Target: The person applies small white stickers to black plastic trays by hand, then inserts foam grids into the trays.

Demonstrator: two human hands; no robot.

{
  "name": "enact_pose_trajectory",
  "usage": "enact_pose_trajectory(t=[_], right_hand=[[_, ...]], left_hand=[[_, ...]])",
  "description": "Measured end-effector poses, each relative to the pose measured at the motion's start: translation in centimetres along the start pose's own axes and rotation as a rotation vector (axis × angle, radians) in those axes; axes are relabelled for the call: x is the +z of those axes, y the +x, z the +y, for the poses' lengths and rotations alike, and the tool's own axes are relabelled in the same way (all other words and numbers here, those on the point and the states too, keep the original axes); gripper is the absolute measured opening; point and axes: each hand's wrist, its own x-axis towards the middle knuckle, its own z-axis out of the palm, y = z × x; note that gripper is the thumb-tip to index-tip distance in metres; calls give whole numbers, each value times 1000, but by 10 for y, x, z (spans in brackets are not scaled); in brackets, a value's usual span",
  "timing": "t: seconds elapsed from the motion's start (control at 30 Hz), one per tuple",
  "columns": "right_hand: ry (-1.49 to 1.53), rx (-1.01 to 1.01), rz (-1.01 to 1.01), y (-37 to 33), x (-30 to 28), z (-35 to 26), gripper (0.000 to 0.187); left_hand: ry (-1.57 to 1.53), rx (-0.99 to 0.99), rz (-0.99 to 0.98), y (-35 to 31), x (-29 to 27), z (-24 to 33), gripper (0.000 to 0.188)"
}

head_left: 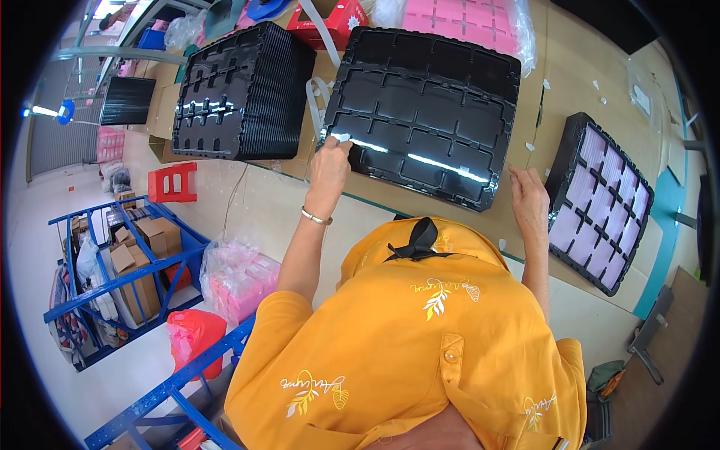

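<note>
A black plastic compartment tray [435, 105] lies on the cardboard-covered table in front of me, its glossy surface reflecting light. My left hand [331, 165], with a bracelet at the wrist, is at the tray's near left edge. Its fingers close on a small white piece [342, 138] whose kind I cannot make out. Just off the tray's near right corner is my right hand [529, 196], fingers loosely bent and apart, with nothing visible in them. To its right stands another black tray [556, 187] with pale pink sheets [598, 186] in its compartments.
A tall stack of black trays [244, 97] stands on the left. Pink trays [459, 21] in clear wrap and a red box [330, 26] sit at the back. White scraps [529, 147] dot the cardboard [562, 97]. Blue racks [135, 277] and a red stool [172, 182] are at left.
</note>
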Motion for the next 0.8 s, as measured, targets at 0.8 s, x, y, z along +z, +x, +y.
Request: enact_pose_trajectory(t=[0.8], right_hand=[[14,20,-3,1,-1,2,17]], left_hand=[[-338,-240,46,25,4,2,9]])
